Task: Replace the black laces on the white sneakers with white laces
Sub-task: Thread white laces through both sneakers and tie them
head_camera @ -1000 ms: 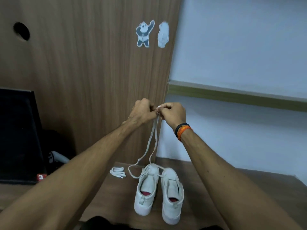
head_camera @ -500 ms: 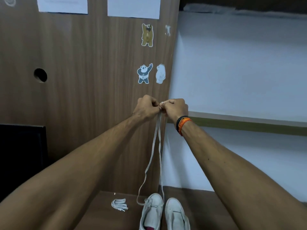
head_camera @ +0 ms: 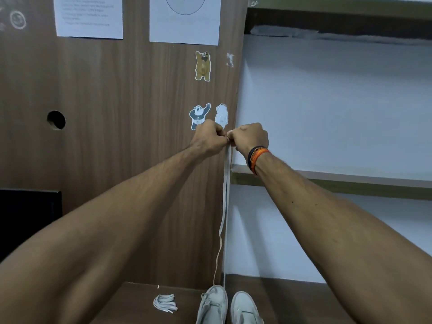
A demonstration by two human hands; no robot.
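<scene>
Both hands are raised together in front of a wood-grain panel point(head_camera: 117, 136), knuckles nearly touching. The left hand point(head_camera: 208, 139) and the right hand point(head_camera: 250, 139) each have their fingers curled tight, pinching the two ends of a flat, woven white lace point(head_camera: 226, 195). The lace hangs as two thin ribbons running almost straight down, its long axis vertical, the strands close together at the top and drawing slightly apart lower down before they enter the left sneaker point(head_camera: 214, 305). That sneaker, of pale canvas-like fabric with a smooth rounded toe, stands on the dark brown tabletop point(head_camera: 292, 300) with its toe pointing away from the person, towards the panel; only its front part shows at the bottom edge. The right sneaker point(head_camera: 245, 308) stands just beside it, parallel, toe the same way. To the left of the shoes a second white lace point(head_camera: 164, 303) lies on the tabletop, folded into a loose flat bundle. The right wrist wears an orange and black band point(head_camera: 256, 157). On the panel are three glossy bear stickers point(head_camera: 202, 66) and two sheets of white paper point(head_camera: 90, 17), and there is a round hole point(head_camera: 56, 119) to the left.
</scene>
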